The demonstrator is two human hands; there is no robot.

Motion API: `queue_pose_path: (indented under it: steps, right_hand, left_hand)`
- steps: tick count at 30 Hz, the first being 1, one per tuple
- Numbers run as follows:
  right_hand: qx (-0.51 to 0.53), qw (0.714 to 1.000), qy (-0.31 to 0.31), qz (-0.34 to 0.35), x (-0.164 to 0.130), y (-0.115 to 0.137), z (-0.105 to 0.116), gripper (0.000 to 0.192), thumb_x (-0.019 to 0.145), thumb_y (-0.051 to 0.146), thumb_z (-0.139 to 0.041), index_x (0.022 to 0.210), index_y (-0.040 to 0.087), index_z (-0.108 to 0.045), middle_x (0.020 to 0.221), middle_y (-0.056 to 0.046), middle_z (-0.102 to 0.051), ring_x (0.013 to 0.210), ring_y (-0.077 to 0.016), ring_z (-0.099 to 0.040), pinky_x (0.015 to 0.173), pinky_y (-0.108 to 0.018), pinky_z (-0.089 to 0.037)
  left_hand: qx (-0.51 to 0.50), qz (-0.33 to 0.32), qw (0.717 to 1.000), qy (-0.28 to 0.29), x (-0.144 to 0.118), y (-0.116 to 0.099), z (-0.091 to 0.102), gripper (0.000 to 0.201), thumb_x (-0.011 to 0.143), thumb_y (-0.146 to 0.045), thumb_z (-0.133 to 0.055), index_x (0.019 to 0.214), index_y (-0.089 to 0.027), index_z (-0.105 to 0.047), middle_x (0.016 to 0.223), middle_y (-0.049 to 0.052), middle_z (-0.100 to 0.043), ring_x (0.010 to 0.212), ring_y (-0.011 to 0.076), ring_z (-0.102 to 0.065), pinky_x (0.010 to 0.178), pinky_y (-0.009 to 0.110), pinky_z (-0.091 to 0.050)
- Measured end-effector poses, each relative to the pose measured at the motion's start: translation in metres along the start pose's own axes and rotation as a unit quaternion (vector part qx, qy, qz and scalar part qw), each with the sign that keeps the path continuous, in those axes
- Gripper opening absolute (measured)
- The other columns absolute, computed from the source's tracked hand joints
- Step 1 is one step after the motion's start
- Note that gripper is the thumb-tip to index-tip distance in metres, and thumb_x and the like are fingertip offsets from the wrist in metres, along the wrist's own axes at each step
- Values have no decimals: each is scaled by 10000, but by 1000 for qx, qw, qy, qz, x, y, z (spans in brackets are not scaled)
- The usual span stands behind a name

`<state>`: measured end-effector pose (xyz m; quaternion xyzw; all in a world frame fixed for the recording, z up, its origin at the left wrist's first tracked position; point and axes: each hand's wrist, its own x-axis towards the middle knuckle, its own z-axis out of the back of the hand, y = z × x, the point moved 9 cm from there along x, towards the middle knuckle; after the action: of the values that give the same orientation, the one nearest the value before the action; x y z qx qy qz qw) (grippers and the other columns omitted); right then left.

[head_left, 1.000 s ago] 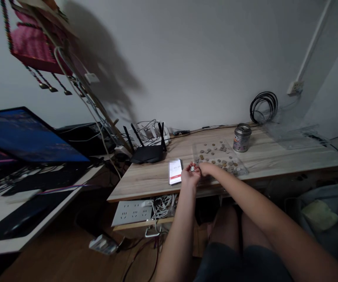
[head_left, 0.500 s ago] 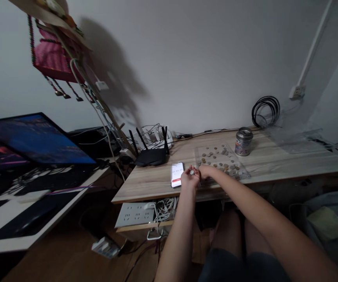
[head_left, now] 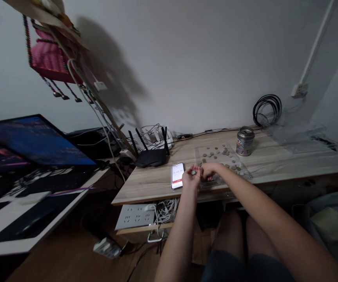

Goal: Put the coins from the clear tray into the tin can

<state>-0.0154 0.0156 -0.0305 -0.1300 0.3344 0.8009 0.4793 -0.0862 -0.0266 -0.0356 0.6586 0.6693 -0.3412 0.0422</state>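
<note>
My left hand point(head_left: 191, 177) is palm up beside the phone, its fingers curled around several coins point(head_left: 193, 172). Close to its right, my right hand point(head_left: 209, 171) reaches over a clear plastic tray point(head_left: 198, 150), fingers bent downward; what its fingertips hold, if anything, is hidden. Loose coins point(head_left: 226, 152) in silver and brassy tones are scattered across the tray. The phone point(head_left: 177, 176) lies on the desk left of my left hand, its lit screen showing a running timer and a red bar. Behind the tray to the right stands a round coin tin point(head_left: 244, 141) with a slotted lid.
A black router point(head_left: 151, 157) with upright antennas stands at the desk's left rear. Coiled black cable point(head_left: 267, 110) leans on the wall at the right, near clear plastic sheets point(head_left: 295, 139). Below the desk edge is a power strip point(head_left: 135, 216). A laptop point(head_left: 39, 139) occupies the left table.
My right hand has shifted slightly right over the tray, away from my left hand. My left hand stays almost in place with the coins. The view has moved slightly.
</note>
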Motion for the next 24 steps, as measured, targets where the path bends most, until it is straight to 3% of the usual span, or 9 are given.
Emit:
queue_pose_path:
  steps: [6, 9, 12, 14, 18, 21, 22, 23, 24]
  right_hand:
    - [13, 985, -172, 17, -37, -11, 70, 219, 797, 246, -501, 858, 99, -652, 692, -43, -655, 598, -95, -567, 541, -162, -408]
    - [-21, 961, -270, 63, -53, 2, 93, 244, 742, 272, -582, 913, 126, -675, 739, -42, -679, 662, -122, -591, 583, -176, -401]
    - [-33, 926, -371, 56, -70, -11, 108, 330, 787, 334, -539, 1053, 168, -641, 844, -50, -687, 755, -139, -603, 651, -197, -404]
    - [-66, 936, -345, 7, -70, -38, 99, 339, 767, 346, -565, 1039, 160, -648, 905, -70, -680, 807, -160, -604, 679, -214, -408]
    - [-140, 976, -132, -100, -61, -107, 49, 522, 508, 288, -767, 1003, 154, -667, 914, -72, -674, 826, -209, -605, 669, -238, -426]
    - [-176, 975, -88, -102, -63, -125, 32, 574, 441, 197, -778, 1004, 169, -668, 899, -59, -677, 803, -210, -603, 649, -240, -429]
    - [-188, 974, -85, -99, -63, -126, 29, 552, 438, 151, -766, 982, 159, -676, 894, -67, -678, 801, -214, -603, 646, -243, -428]
    - [-196, 972, -83, -95, -63, -125, 28, 514, 440, 107, -747, 949, 146, -685, 890, -79, -680, 799, -219, -603, 644, -247, -426]
    - [-200, 972, -83, -92, -62, -124, 26, 465, 449, 73, -724, 909, 132, -695, 886, -92, -681, 800, -223, -603, 643, -250, -424]
  left_hand:
    - [20, 66, 998, 10, 12, 31, -21, 199, 828, -178, -341, 790, -127, -529, 769, 99, -554, 667, 161, -589, 506, 273, -520]
    - [22, 73, 997, 31, 18, 47, -35, 233, 833, -138, -307, 729, -145, -516, 648, 45, -530, 576, 130, -558, 511, 263, -519]
    - [78, 58, 994, 43, 23, 52, -39, 231, 815, -67, -314, 682, -144, -486, 566, 3, -481, 482, 77, -503, 449, 166, -460]
    - [125, 68, 988, 52, 26, 52, -38, 206, 807, -52, -342, 668, -139, -467, 547, -11, -461, 430, 50, -453, 379, 114, -371]
    - [235, 100, 963, 85, 31, 49, -39, 174, 788, -32, -395, 684, -133, -491, 497, -53, -402, 352, 21, -327, 315, 95, -173]
    - [331, 135, 928, 103, 33, 53, -38, 103, 754, -68, -503, 684, -129, -548, 460, -69, -384, 338, 30, -290, 328, 126, -123]
    - [394, 128, 903, 114, 33, 53, -39, 74, 734, -99, -555, 667, -130, -561, 458, -65, -398, 352, 37, -317, 343, 133, -154]
    - [489, 101, 856, 133, 34, 52, -41, 73, 701, -131, -611, 641, -134, -570, 467, -55, -429, 386, 49, -371, 371, 143, -208]
    - [604, 52, 779, 158, 33, 49, -47, 105, 657, -161, -666, 612, -141, -573, 492, -38, -473, 447, 72, -443, 417, 158, -275]
